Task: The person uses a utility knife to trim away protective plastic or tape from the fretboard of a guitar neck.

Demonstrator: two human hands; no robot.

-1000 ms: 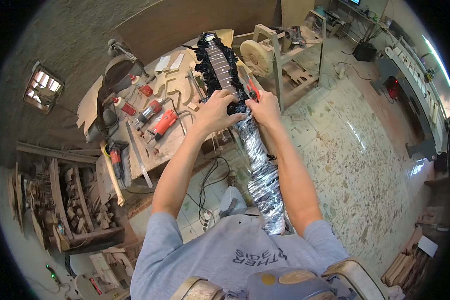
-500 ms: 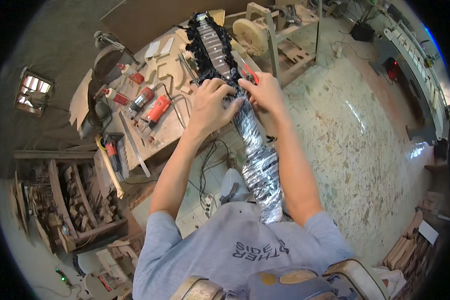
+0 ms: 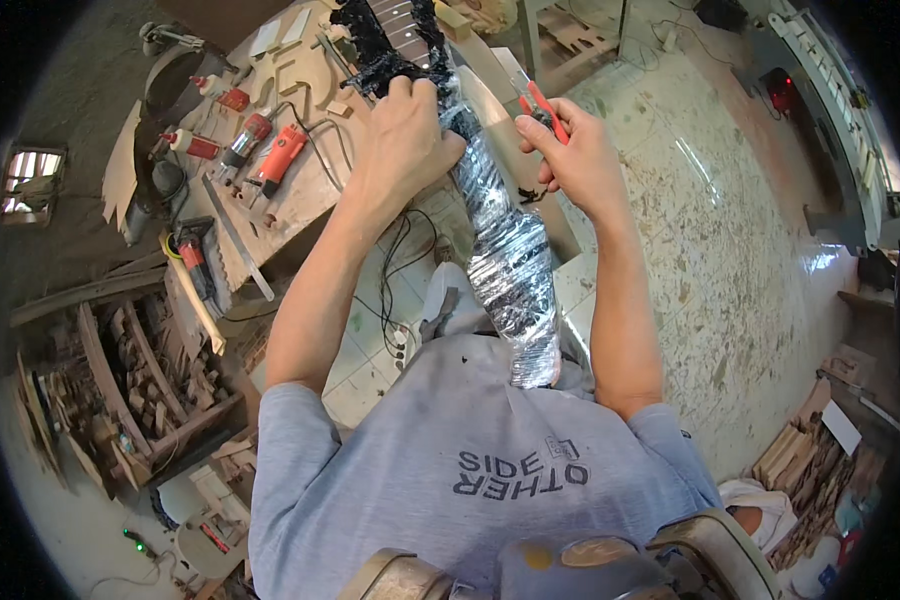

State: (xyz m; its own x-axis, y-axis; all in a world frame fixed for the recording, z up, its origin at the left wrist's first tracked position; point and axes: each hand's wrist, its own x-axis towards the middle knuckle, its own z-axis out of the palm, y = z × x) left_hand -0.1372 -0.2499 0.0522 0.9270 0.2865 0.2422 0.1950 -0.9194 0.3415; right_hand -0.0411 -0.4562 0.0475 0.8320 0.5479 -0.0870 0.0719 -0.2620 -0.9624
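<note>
A long guitar neck lies away from me, its dark fretboard crossed by pale frets, with torn black wrapping bunched along both sides. The nearer length is bound in shiny clear plastic film and reaches to my shirt. My left hand is closed over the wrapped neck where the black material meets the film; its fingertips are partly hidden. To the right of the neck and apart from it, my right hand grips a red-handled cutter knife, its blade pointing up and away.
On the wooden workbench at left lie red power tools, glue bottles, a long metal strip and wood pieces. Black cables hang beside the bench. A crate of wood scraps stands lower left; a large machine stands far right.
My right hand with the knife has drawn back from the neck toward the right. My left hand stays on the neck. The whole view has shifted, so the bench sits higher.
</note>
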